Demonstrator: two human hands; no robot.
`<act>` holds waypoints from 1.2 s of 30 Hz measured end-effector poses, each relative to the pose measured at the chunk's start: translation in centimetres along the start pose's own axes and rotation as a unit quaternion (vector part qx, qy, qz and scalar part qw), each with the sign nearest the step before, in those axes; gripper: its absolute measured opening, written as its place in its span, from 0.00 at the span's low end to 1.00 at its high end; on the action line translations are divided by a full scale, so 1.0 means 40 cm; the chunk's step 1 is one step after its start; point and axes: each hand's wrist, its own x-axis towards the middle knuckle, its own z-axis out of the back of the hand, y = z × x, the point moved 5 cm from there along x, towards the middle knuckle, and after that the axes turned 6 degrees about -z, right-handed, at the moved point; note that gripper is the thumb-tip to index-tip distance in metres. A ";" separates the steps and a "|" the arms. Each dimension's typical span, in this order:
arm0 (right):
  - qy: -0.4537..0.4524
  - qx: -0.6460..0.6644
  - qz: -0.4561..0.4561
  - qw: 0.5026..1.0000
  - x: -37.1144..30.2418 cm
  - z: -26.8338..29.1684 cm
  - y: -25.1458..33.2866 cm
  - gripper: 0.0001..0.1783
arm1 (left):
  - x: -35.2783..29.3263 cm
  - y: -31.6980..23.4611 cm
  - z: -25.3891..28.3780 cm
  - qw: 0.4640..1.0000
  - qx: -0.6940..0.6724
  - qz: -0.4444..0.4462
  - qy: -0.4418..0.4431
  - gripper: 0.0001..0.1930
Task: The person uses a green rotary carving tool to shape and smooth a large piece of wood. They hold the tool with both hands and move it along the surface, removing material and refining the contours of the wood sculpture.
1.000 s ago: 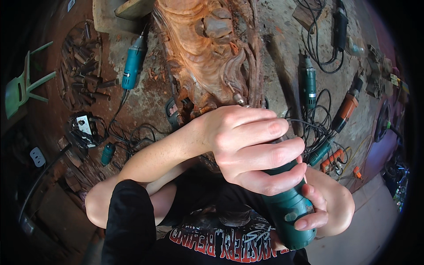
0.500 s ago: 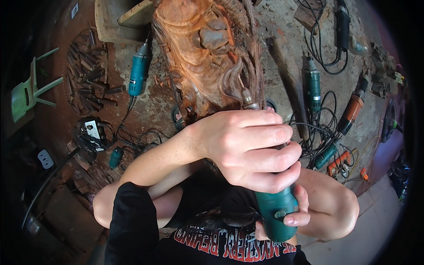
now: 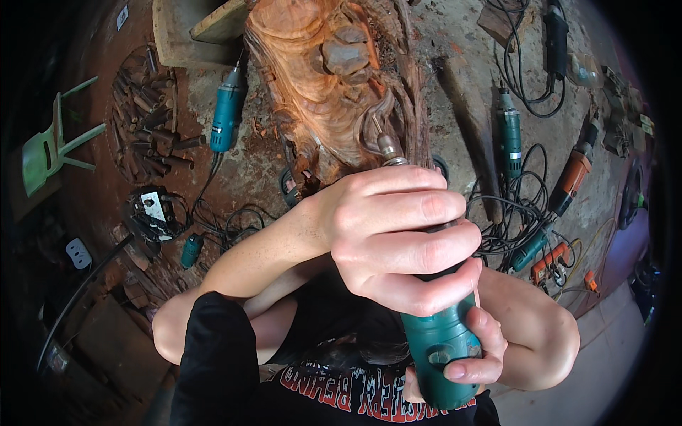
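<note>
A green die grinder (image 3: 438, 358) lies in both my hands, its collet and thin bit pointing away from me. My left hand (image 3: 401, 231) wraps over the front of its body from above. The fingers of my right hand (image 3: 486, 348) curl round its rear end from beneath, mostly hidden behind the tool. Ahead is a carved wooden piece (image 3: 302, 85) with flowing grooves and a dark knob-like part. The bit's tip is at the curled grooves on its near right side; whether it touches the wood I cannot tell.
Left lie a blue rotary tool (image 3: 226, 113), a pile of carving bits (image 3: 145, 121) and a control box (image 3: 151, 207). To the right are a green grinder (image 3: 510, 135), an orange tool (image 3: 572, 177), tangled black cables (image 3: 522, 220) and a long wood piece (image 3: 469, 128). My crossed legs flank the work.
The grinder's bit has shifted a little left and away from me over the carving, both hands moving with it. My grip is unchanged, and the whole view has shifted slightly.
</note>
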 end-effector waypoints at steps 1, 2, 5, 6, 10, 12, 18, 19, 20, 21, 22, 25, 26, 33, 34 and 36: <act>-0.005 0.011 -0.002 1.000 -0.003 -0.001 0.001 0.27 | 0.001 0.001 0.000 1.000 0.000 0.002 -0.002 0.18; -0.009 0.021 -0.006 1.000 -0.003 0.000 0.000 0.27 | 0.002 0.001 0.001 1.000 0.001 0.004 -0.003 0.18; -0.017 0.040 -0.013 0.999 -0.006 0.001 0.000 0.27 | 0.001 0.001 0.001 1.000 0.004 0.008 -0.009 0.17; -0.019 0.050 -0.016 0.998 -0.007 0.002 0.002 0.27 | 0.000 0.001 0.001 1.000 0.003 0.010 -0.009 0.17; -0.025 0.067 -0.022 0.997 -0.003 0.001 0.002 0.27 | -0.004 -0.006 0.000 1.000 0.008 0.005 -0.014 0.17; -0.027 0.073 -0.023 0.997 -0.001 -0.001 0.004 0.27 | -0.003 -0.006 0.001 1.000 0.007 0.005 -0.013 0.17; -0.034 0.086 -0.022 0.995 -0.004 0.001 0.002 0.27 | -0.004 -0.005 0.000 1.000 0.014 0.008 -0.016 0.19; -0.033 0.087 -0.023 0.995 -0.005 0.001 0.004 0.27 | -0.005 -0.010 0.001 1.000 0.020 0.007 -0.015 0.19; -0.031 0.085 -0.024 0.996 -0.007 0.000 0.004 0.27 | -0.007 -0.015 0.001 1.000 0.027 0.007 -0.013 0.20; -0.033 0.086 -0.023 0.996 -0.007 0.000 0.005 0.27 | -0.010 -0.019 0.000 0.999 0.029 0.004 -0.013 0.20; -0.034 0.087 -0.023 0.995 -0.006 0.001 0.005 0.27 | -0.012 -0.020 -0.002 0.999 0.029 0.003 -0.014 0.20; -0.038 0.086 -0.020 0.995 -0.006 0.002 0.001 0.27 | -0.014 -0.021 -0.005 0.999 0.029 0.004 -0.019 0.21; -0.038 0.086 -0.019 0.995 -0.007 0.002 0.000 0.27 | -0.015 -0.021 -0.005 0.999 0.030 0.005 -0.021 0.22; -0.045 0.102 -0.013 0.994 -0.014 0.006 -0.001 0.26 | -0.021 -0.030 -0.015 0.997 0.058 -0.027 -0.031 0.24; -0.043 0.097 -0.013 0.994 -0.016 0.004 -0.002 0.26 | -0.021 -0.031 -0.013 0.997 0.060 -0.027 -0.032 0.24; -0.042 0.101 -0.013 0.994 -0.018 0.006 -0.001 0.26 | -0.021 -0.028 -0.011 0.997 0.060 -0.024 -0.036 0.24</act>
